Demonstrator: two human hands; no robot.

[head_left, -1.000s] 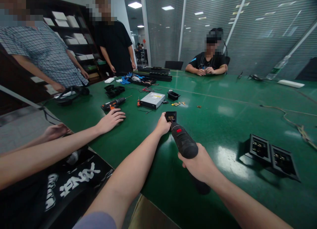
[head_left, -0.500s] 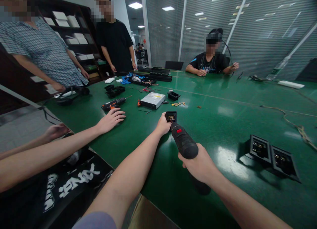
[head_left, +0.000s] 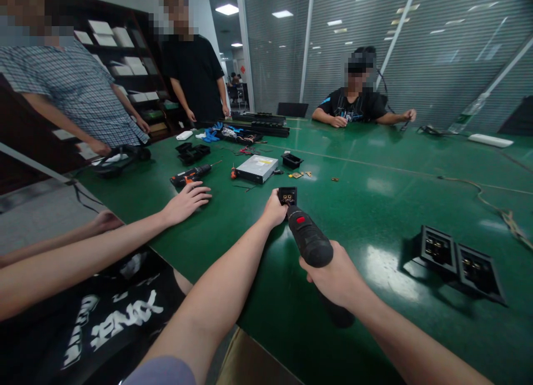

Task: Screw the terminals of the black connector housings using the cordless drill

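Observation:
My left hand (head_left: 275, 209) grips a black socket box (head_left: 288, 193) from its left side, on the green table. Brass-coloured contacts show inside the box's open face. In my right hand (head_left: 335, 274) is a black cordless drill (head_left: 308, 235) with a red switch on top; my fingers wrap its handle. Its nose points away from me, at the lower part of the box. The drill's tip and the spot where it meets the box are hidden behind the drill body. Two similar joined black boxes (head_left: 456, 260) with brass contacts lie to the right.
A silver disc drive (head_left: 255, 168), an orange screwdriver (head_left: 233, 173) and a black tray (head_left: 292, 160) lie beyond my hands. At left, a neighbour's hand (head_left: 187, 203) rests beside an orange-black drill (head_left: 191, 175). Small brass parts (head_left: 297, 175) and a cord (head_left: 495, 204) lie on the green table (head_left: 366, 201).
My hands, the drill and the box look the same. The seated person across the table has moved a hand outward to the right. The neighbour at left has shifted slightly.

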